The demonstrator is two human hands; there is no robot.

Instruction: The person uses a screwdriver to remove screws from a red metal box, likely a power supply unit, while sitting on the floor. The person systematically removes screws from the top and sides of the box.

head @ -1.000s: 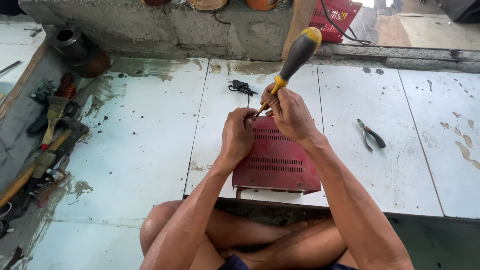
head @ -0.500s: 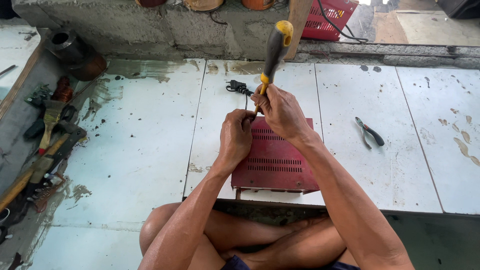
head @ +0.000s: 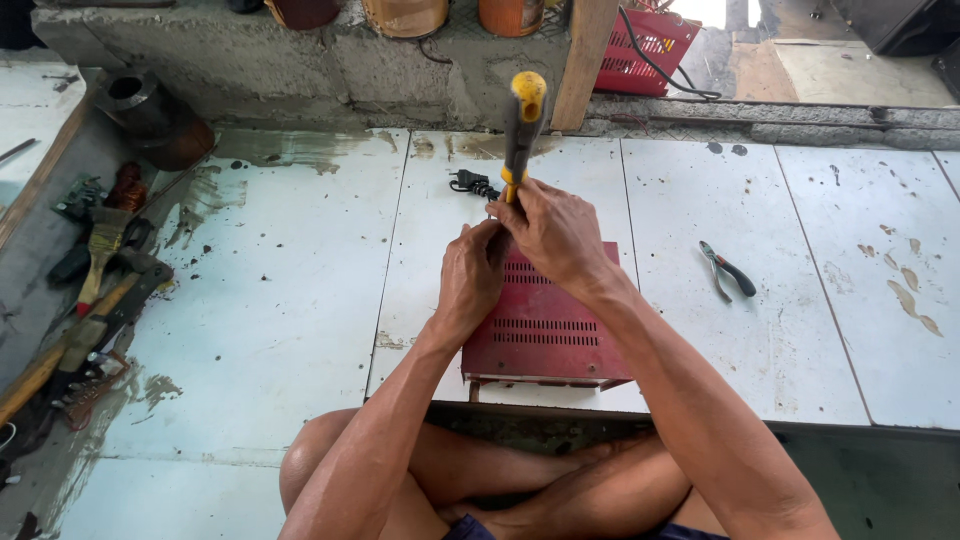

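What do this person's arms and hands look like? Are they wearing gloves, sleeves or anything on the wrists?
Both arms are bare from the fingers up to where they leave the picture: no sleeves show. The left hand and right hand have no gloves, and no rings, watch or bands are visible. The forearms look lean and sinewy. Dark shorts show at the bottom edge, and the crossed legs are bare.

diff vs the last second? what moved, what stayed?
The screwdriver swung from leaning right to nearly upright, its yellow and black handle now pointing straight up. The right hand kept its grip low on the handle throughout; the left hand stayed at the tip, on the red box. Nothing was picked up or let go. Box, pliers and plug did not move.
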